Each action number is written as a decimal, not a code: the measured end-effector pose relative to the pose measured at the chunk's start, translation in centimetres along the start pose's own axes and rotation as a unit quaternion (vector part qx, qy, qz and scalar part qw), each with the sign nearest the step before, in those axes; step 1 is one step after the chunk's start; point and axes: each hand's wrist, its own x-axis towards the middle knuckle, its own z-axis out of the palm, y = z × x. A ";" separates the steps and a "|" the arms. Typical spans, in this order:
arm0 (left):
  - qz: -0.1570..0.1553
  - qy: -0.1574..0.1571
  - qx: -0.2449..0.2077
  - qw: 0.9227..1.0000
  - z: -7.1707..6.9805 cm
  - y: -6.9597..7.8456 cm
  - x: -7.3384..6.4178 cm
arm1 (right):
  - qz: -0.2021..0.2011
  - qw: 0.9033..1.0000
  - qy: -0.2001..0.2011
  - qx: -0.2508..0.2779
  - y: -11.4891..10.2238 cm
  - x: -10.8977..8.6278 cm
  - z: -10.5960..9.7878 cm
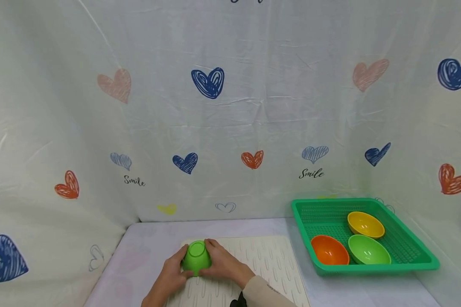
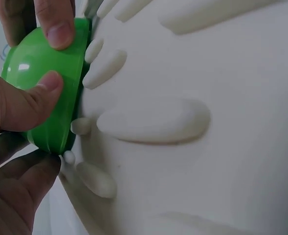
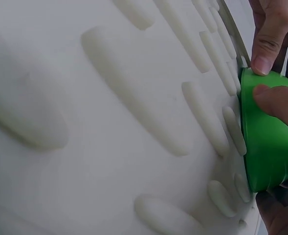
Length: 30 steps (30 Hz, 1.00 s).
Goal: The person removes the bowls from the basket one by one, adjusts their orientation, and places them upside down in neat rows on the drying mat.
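Observation:
A green bowl (image 1: 196, 261) sits upside down, rim toward the white ridged mat (image 1: 253, 273), its round foot facing up. My left hand (image 1: 173, 269) grips its left side, with thumb and fingers spread round the wall. On the other side my right hand (image 1: 226, 265) holds it, thumb near the front and fingertips close to the foot. In the left wrist view the bowl (image 2: 46, 63) has its rim right at the mat's raised ridges. The right wrist view shows the bowl (image 3: 271, 132) between the thumbs and fingers of both hands.
At the right stands a green basket (image 1: 426, 260) with perforated walls. It holds an orange bowl (image 1: 329, 250), a yellow bowl (image 1: 366, 224) and a light green bowl (image 1: 369, 250). A pale cloth (image 1: 138, 251) covers the table, and a heart-printed curtain (image 1: 230, 111) hangs behind and at the sides.

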 end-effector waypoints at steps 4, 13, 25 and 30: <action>0.014 0.013 0.004 1.000 -0.3 0.2 -0.2 | 0.003 1.000 -0.003 -0.001 -0.2 0.0 0.0; -0.014 0.069 0.054 0.996 -1.4 0.5 -0.9 | 0.008 1.000 0.002 -0.009 -0.1 0.1 0.2; -0.127 0.132 0.074 0.980 -1.4 -0.1 -1.4 | 0.007 0.999 -0.037 -0.005 0.2 0.0 -0.9; -0.152 0.116 0.077 0.979 -1.5 -0.2 -1.7 | 0.002 0.999 -0.036 -0.004 0.5 -0.2 -2.1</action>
